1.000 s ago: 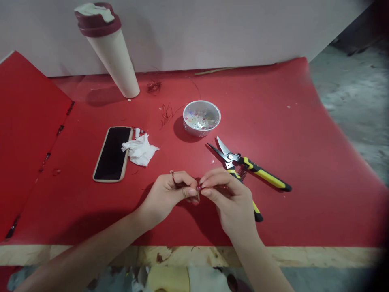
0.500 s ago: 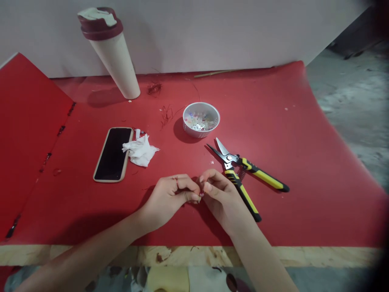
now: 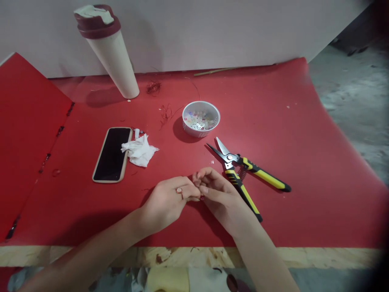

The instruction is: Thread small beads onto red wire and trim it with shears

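Note:
My left hand (image 3: 170, 198) and my right hand (image 3: 217, 192) meet fingertip to fingertip low over the red mat (image 3: 304, 162), near its front edge. Both are closed in a pinch on a tiny dark red piece (image 3: 201, 197), too small to name. A ring shows on a finger of my left hand. Just right of my right hand lie the yellow-and-black snips (image 3: 246, 170), blades open. Behind the hands stands a small white bowl (image 3: 201, 117) of pale beads.
A phone (image 3: 112, 153) lies face up at the left, with a crumpled white tissue (image 3: 139, 151) beside it. A tall white tumbler with a maroon lid (image 3: 109, 48) stands at the back left. Bits of red wire (image 3: 165, 111) lie near the bowl. Bare wood edge (image 3: 182, 255) runs along the front.
The hands have drawn closer and sunk slightly toward the mat, fingers folding tighter round the small piece. My left hand has rolled so the ring now faces up. Nothing else moved.

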`<state>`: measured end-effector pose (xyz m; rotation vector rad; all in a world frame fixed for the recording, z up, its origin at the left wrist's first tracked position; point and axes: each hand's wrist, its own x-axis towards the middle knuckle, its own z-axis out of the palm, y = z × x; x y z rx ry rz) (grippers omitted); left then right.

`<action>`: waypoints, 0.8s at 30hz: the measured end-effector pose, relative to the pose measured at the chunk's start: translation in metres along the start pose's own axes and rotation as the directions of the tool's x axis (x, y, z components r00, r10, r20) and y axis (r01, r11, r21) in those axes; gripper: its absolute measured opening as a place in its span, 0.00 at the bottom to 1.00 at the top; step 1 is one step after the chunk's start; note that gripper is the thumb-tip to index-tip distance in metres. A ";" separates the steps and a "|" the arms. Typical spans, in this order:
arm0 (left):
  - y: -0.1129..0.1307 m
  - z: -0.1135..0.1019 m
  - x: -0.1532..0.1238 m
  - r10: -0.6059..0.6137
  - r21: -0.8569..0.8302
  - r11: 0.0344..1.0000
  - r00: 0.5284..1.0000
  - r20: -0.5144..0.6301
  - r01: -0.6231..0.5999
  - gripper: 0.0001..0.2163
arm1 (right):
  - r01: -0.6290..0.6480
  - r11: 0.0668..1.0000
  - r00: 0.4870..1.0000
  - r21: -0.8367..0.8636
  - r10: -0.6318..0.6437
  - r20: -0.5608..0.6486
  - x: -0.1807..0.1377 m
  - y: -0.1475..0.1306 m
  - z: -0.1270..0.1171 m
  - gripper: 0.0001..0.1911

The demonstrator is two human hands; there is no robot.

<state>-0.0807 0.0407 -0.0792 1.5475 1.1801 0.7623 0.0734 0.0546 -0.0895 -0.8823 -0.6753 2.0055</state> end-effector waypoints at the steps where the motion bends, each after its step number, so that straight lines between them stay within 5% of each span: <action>1: -0.001 0.000 -0.001 0.000 0.004 1.000 1.000 -0.001 0.000 0.10 | 0.002 1.000 1.000 -0.002 -0.002 0.005 0.000 0.000 -0.001 0.10; 6: 0.001 -0.001 -0.001 0.077 0.154 0.986 0.996 -0.037 -0.071 0.10 | -0.015 0.994 1.000 -0.112 0.016 0.007 -0.001 -0.002 -0.002 0.09; 13: 0.006 -0.001 0.003 0.135 0.231 0.970 0.964 -0.228 -0.081 0.04 | -0.028 0.993 0.998 -0.116 0.022 -0.054 -0.002 -0.001 0.000 0.13; 20: 0.004 -0.005 0.006 0.352 0.306 0.901 0.931 -0.099 -0.308 0.08 | 0.013 0.999 1.000 -0.046 -0.014 -0.028 -0.001 0.000 -0.001 0.12; 24: 0.002 -0.005 0.005 0.286 0.298 0.925 0.948 -0.138 -0.235 0.07 | 0.002 1.000 1.000 -0.022 -0.002 -0.006 -0.004 -0.001 0.000 0.11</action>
